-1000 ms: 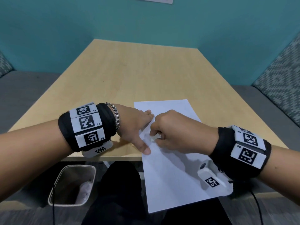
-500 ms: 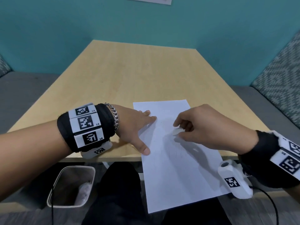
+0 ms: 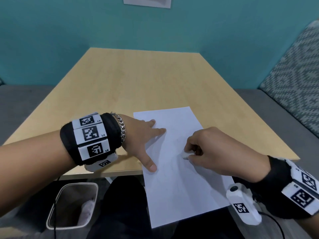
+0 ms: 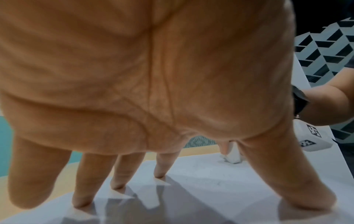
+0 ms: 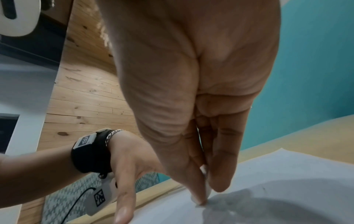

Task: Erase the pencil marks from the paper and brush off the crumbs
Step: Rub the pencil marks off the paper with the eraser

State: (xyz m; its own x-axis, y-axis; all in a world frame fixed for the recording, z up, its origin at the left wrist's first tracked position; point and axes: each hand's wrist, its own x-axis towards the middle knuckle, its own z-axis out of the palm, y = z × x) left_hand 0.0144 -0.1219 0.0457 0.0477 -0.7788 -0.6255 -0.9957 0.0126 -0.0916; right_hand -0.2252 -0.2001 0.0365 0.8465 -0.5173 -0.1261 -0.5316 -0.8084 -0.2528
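Note:
A white sheet of paper (image 3: 174,183) lies at the near edge of the wooden table (image 3: 146,80), its lower part hanging over the edge. Faint pencil marks show on it. My left hand (image 3: 146,135) lies flat with spread fingers (image 4: 159,166) pressing the sheet's left side (image 4: 201,189). My right hand (image 3: 203,149) pinches a small white eraser (image 3: 185,156) between thumb and fingers and holds its tip on the paper near the middle. The eraser (image 5: 207,189) touches the sheet (image 5: 277,181) in the right wrist view, and the eraser (image 4: 232,157) shows past my left thumb.
A grey bin (image 3: 72,206) stands on the floor below the table's near left edge. Teal walls close the booth behind; a patterned seat back (image 3: 293,83) rises at the right. The far half of the tabletop is bare wood.
My right hand swung from beside the left fingers out to the right, then came back down toward the sheet's middle with the eraser. The left hand stayed put on the paper.

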